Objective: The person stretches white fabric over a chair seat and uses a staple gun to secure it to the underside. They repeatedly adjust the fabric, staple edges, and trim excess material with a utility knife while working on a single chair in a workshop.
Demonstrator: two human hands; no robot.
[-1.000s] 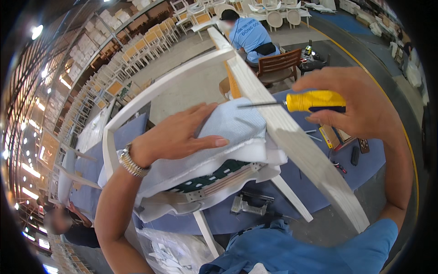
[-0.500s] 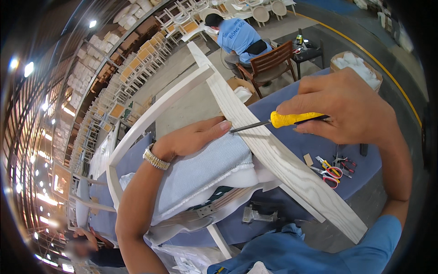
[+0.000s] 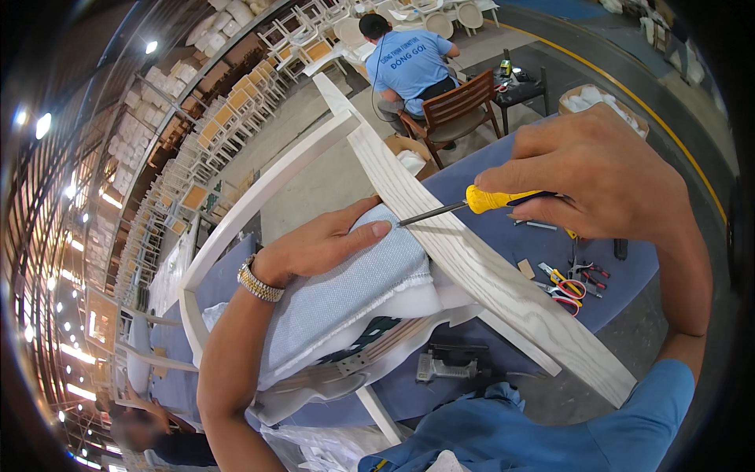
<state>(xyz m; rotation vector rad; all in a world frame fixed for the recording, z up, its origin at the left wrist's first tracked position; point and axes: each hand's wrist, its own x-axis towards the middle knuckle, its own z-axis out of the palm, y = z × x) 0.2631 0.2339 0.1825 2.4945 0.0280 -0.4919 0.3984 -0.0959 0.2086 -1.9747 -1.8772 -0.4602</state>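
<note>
My right hand (image 3: 602,173) is closed around the yellow handle of a screwdriver (image 3: 489,200). Its dark shaft slants down to the left, and the tip meets the pale blue fabric seat (image 3: 354,295) right beside the wooden side rail (image 3: 472,256) of a whitish chair frame. Flat across the fabric lies my left hand (image 3: 322,244), fingers stretched toward the rail and thumb beside the screwdriver tip. Below the fabric's frayed edge show white padding, dark green webbing and a slatted piece with a metal plate. The left fingertips are partly hidden at the rail.
On the blue-covered table lie scissors (image 3: 568,297), pliers, a cutter and a staple gun (image 3: 450,366). Beyond it stand a brown wooden chair (image 3: 465,110), a box of white material (image 3: 602,101) and a co-worker in a blue shirt (image 3: 413,63). Another person is at lower left.
The screwdriver tip stays at the same place by the rail, and both hands keep their hold. The whole view has shifted slightly. The co-worker at the back has turned and straightened up.
</note>
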